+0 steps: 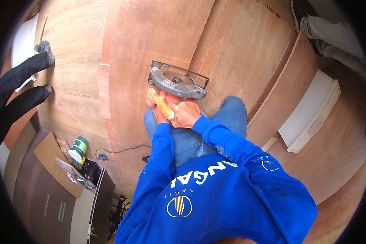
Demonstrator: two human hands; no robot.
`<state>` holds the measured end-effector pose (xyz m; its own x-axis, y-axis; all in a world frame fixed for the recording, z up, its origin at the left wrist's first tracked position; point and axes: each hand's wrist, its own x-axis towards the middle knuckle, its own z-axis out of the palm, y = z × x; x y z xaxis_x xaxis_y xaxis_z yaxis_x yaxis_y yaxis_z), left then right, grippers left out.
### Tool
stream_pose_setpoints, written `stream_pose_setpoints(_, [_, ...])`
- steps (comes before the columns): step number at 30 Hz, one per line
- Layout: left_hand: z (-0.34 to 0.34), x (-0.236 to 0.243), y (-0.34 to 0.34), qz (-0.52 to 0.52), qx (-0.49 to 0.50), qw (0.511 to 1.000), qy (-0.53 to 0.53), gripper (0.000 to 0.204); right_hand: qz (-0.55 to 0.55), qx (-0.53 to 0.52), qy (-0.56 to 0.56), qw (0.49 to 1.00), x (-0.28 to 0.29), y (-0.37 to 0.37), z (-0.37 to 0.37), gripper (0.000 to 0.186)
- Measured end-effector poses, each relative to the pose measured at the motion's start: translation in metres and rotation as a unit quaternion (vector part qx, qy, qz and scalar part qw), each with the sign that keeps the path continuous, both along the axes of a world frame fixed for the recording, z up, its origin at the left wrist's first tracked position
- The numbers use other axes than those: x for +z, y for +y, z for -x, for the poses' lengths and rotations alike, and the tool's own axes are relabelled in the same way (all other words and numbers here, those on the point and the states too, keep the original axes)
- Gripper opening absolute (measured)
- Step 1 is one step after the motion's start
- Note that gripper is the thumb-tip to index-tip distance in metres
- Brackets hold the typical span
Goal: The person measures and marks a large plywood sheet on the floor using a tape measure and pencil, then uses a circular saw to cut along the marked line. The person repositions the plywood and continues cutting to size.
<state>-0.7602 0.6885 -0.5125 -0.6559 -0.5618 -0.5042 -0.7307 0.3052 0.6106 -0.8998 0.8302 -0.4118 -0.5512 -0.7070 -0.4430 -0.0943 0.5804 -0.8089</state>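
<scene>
A circular saw [179,86] with an orange body, grey blade guard and black metal base plate is in front of my knees, over the wooden boards. Its round blade faces up toward me, and the base plate is on the far side. My right hand [186,114] is closed round the orange body, close behind the guard. On the other side of the orange and yellow handle [165,109], my left hand [160,115] is wrapped against the saw, its fingers partly hidden. Both hands rest near my lap, between the legs of my blue jeans [187,142].
Large wooden sheets [150,36] cover the floor. A power cord [124,151] runs at my left, near green tins [79,147]. White-faced panels [307,114] lie at the right. Another person's dark-trousered legs [24,77] are at the left; grey-trousered legs [333,38] are at the far right.
</scene>
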Motion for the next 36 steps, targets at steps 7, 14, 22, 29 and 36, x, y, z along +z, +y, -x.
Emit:
stream_pose_setpoints(7, [-0.006, -0.002, 0.001, 0.086, -0.067, 0.994, -0.001, 0.045, 0.003, -0.005, -0.006, 1.0, 0.003, -0.002, 0.003, 0.045])
stream_pose_setpoints(14, [-0.017, -0.012, -0.005, -0.015, 0.021, 0.999, -0.024, 0.049, 0.006, -0.008, -0.008, 1.0, 0.003, -0.003, 0.003, 0.049])
stream_pose_setpoints(22, [-0.017, -0.014, -0.011, -0.021, 0.018, 0.999, -0.041, 0.047, 0.006, 0.005, -0.016, 1.0, -0.001, -0.007, 0.003, 0.062])
stream_pose_setpoints(29, [-0.009, -0.007, -0.008, 0.073, -0.059, 0.996, -0.008, 0.045, 0.015, -0.014, -0.011, 1.0, 0.003, -0.01, 0.007, 0.047])
stream_pose_setpoints(36, [0.003, 0.005, -0.01, 0.1, -0.073, 0.992, 0.0, 0.047, 0.019, -0.017, -0.02, 0.999, 0.003, -0.014, 0.009, 0.047])
